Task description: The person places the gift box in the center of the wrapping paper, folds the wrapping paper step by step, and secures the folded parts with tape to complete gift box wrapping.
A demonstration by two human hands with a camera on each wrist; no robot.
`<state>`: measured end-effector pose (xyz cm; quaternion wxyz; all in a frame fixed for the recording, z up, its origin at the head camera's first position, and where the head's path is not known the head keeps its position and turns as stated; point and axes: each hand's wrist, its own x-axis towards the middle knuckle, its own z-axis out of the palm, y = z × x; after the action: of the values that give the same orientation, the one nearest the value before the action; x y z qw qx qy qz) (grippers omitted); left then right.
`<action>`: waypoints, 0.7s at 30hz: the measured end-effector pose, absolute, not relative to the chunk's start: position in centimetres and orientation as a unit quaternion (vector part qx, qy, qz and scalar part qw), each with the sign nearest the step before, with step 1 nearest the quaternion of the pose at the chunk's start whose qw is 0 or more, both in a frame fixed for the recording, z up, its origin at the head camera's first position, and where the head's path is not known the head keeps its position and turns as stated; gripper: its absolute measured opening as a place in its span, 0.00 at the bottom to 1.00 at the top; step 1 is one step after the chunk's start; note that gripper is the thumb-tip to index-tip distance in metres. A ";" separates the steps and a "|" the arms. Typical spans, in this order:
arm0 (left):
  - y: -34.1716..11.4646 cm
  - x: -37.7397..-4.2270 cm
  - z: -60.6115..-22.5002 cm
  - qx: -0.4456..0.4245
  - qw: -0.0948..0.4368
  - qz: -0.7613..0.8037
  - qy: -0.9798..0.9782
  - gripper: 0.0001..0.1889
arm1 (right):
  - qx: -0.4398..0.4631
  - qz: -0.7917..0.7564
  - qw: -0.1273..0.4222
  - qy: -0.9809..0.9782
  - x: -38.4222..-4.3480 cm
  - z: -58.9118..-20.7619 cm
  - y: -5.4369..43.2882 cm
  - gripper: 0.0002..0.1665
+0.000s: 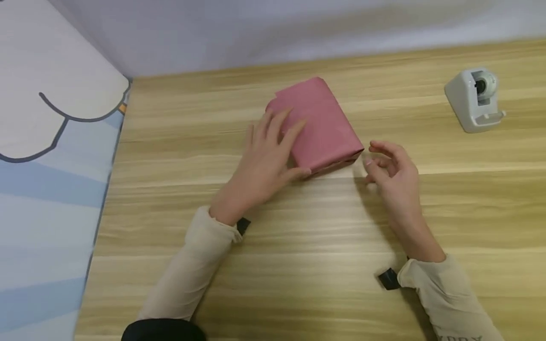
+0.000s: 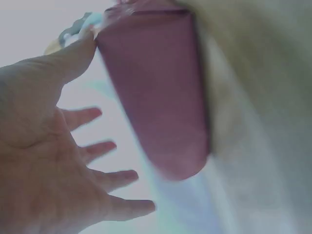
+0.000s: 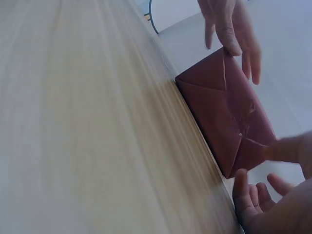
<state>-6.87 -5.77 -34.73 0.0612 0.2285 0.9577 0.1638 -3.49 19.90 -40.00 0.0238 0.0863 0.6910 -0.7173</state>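
A box-shaped package wrapped in pink-red paper (image 1: 326,125) lies on the table at the centre of the head view. Over its left side my left hand (image 1: 261,166) is spread, fingers extended, the thumb at the near left corner. The left wrist view shows one smooth side of the package (image 2: 156,92) beside that hand's thumb. Just off the near right corner, my right hand (image 1: 398,182) has loosely bent fingers with nothing between them. Folded triangular flaps meet on the package's near end (image 3: 207,109) in the right wrist view; a small shiny patch shows there.
A white tape dispenser (image 1: 471,102) with a roll of tape stands at the back right of the wood-grain table (image 1: 290,274). A pale wall (image 1: 298,28) runs behind the table. To the left is a blue and white printed surface (image 1: 47,227).
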 end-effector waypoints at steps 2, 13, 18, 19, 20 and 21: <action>-5.6 -6.5 -35.2 0.217 0.080 0.147 0.962 0.49 | 0.051 -0.670 0.033 0.740 -3.8 -40.3 19.2 0.32; -3.4 -6.1 -37.7 0.230 -0.039 0.079 0.969 0.32 | 0.011 -0.539 0.007 0.842 -4.9 -41.2 16.7 0.32; -4.4 -6.3 -36.7 0.232 0.034 0.145 0.961 0.26 | -0.009 -0.560 0.008 0.828 -4.9 -41.5 17.1 0.26; -4.7 -6.4 -36.6 0.232 0.052 0.163 0.958 0.26 | -0.014 -0.571 0.017 0.820 -4.9 -41.5 17.4 0.26; -5.0 -6.6 -36.4 0.232 0.065 0.183 0.953 0.25 | -0.020 -0.584 0.030 0.811 -4.9 -41.5 17.7 0.25; -5.3 -6.8 -36.2 0.229 0.073 0.204 0.949 0.24 | -0.025 -0.596 0.043 0.802 -5.0 -41.5 18.2 0.25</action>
<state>-6.77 -5.33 -36.22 0.0731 0.2293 0.9489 0.2043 -4.98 18.16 -41.45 0.0430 -0.0245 0.8018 -0.5956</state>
